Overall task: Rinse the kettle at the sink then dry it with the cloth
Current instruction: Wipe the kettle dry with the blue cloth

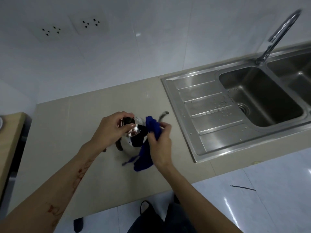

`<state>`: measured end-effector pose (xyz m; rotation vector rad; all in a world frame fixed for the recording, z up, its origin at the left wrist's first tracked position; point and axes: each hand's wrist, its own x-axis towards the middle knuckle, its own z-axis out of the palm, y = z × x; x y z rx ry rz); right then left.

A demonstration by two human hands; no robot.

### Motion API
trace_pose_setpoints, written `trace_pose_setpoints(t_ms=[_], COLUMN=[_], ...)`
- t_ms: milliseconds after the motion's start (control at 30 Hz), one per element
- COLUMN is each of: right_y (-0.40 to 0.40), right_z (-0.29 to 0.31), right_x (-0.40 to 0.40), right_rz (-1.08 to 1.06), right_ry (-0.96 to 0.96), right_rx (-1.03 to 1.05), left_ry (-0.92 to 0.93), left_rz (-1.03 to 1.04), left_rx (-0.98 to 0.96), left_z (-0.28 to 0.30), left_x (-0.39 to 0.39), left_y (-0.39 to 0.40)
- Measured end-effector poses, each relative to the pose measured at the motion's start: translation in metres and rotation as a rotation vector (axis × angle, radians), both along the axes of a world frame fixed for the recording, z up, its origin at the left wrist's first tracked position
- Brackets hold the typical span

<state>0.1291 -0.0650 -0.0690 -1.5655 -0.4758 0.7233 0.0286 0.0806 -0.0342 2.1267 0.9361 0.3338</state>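
Note:
A shiny steel kettle [133,145] with a black handle stands on the beige counter [70,148], left of the sink. My left hand [112,126] grips its lid by the black knob, the lid tilted on top of the kettle. My right hand [159,147] holds a blue cloth [151,130] against the kettle's right side; the cloth's lower end hangs down to the counter. A curved grey spout tip [162,115] shows behind the cloth. Most of the kettle's body is hidden by my hands and the cloth.
The steel sink [262,96] with its ribbed drainboard [210,111], wet with droplets, lies to the right. A tall curved tap [277,37] rises behind the basin. Two wall sockets [70,27] sit on the tiled wall. A wooden surface [10,132] borders the left.

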Motion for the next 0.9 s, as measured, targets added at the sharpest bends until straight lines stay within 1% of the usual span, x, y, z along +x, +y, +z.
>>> trace_pose_setpoints(t_ms=[100, 167, 200, 267, 367, 400, 433, 467, 500, 533, 567, 667, 700, 800, 900], right_y=[-0.023, -0.031, -0.032, -0.031, -0.032, -0.033, -0.034, -0.035, -0.034, -0.034, -0.034, -0.034, -0.036, -0.030, -0.022], right_z=[0.036, 0.051, 0.054, 0.055, 0.031, 0.019, 0.008, -0.002, -0.008, -0.009, -0.005, -0.009, -0.012, -0.015, 0.001], right_x=[0.029, 0.052, 0.063, 0.078, 0.072, 0.064, 0.055, 0.048, 0.042, 0.039, 0.042, 0.049, 0.048, 0.058, 0.070], right_rz=[-0.091, -0.143, -0.143, -0.092, 0.141, 0.222, 0.276, 0.297, 0.291, 0.278, 0.294, 0.401, 0.399, 0.386, 0.538], right_ry=[-0.163, -0.297, -0.335, -0.390, -0.544, -0.544, -0.472, -0.347, -0.264, -0.232, -0.267, -0.282, -0.242, -0.031, -0.081], right_rx=[0.103, 0.138, 0.142, 0.113, -0.009, -0.052, -0.077, -0.085, -0.082, -0.076, -0.079, -0.080, -0.093, -0.152, -0.142], left_ry=[0.065, 0.070, 0.067, 0.057, 0.052, 0.038, 0.023, 0.012, 0.009, 0.013, 0.020, 0.053, 0.052, 0.043, 0.037], left_rz=[-0.175, -0.228, -0.228, -0.154, 0.021, 0.051, 0.071, 0.084, 0.092, 0.089, 0.080, 0.107, 0.110, 0.119, 0.130], left_rx=[-0.064, -0.061, -0.040, 0.019, 0.049, 0.035, 0.018, 0.008, 0.007, 0.015, 0.032, 0.046, 0.045, 0.030, 0.031], left_z=[0.012, 0.019, 0.020, 0.013, -0.002, -0.005, -0.005, -0.003, -0.001, 0.000, 0.000, -0.010, -0.010, -0.009, -0.008], left_x=[-0.006, -0.005, -0.002, 0.004, 0.009, 0.011, 0.012, 0.013, 0.013, 0.011, 0.011, 0.009, 0.007, 0.008, 0.009], left_y=[0.012, 0.015, 0.014, 0.008, -0.005, -0.006, -0.006, -0.005, -0.004, -0.005, -0.005, -0.007, -0.008, -0.004, -0.004])
